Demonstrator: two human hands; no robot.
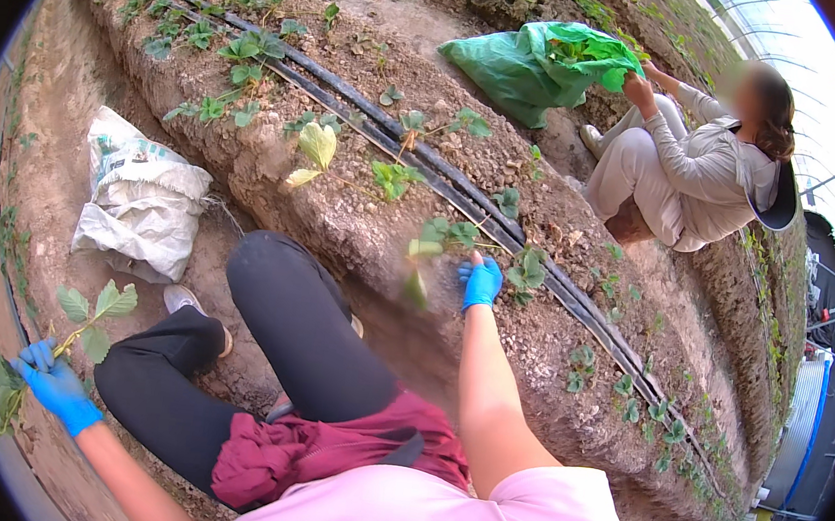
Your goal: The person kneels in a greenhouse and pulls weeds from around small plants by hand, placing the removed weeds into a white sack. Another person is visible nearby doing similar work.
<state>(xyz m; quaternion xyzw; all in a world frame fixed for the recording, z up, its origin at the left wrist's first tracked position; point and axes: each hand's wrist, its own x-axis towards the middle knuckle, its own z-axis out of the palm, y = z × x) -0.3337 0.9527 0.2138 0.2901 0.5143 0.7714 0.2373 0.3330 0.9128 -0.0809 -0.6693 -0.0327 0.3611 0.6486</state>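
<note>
My left hand point(59, 384), in a blue glove at the lower left, grips the stems of a small bunch of leafy plants point(97, 312); leaves stick out on both sides of the fist. My right hand point(482, 280), gloved in blue with the thumb tip bare, is over the side of the raised soil bed point(360, 232). Its fingers are curled beside blurred leaves point(419, 261) and a low strawberry plant point(450, 231); whether they pinch a stem cannot be told. Two black drip irrigation hoses point(399, 134) run along the bed past several strawberry plants.
A white woven sack point(145, 196) lies in the furrow at the left, near my shoe. Across the bed a person point(698, 167) sits low, both hands on a green sack point(534, 68) with leaves in its mouth. Greenhouse hoops point(791, 55) rise at the upper right.
</note>
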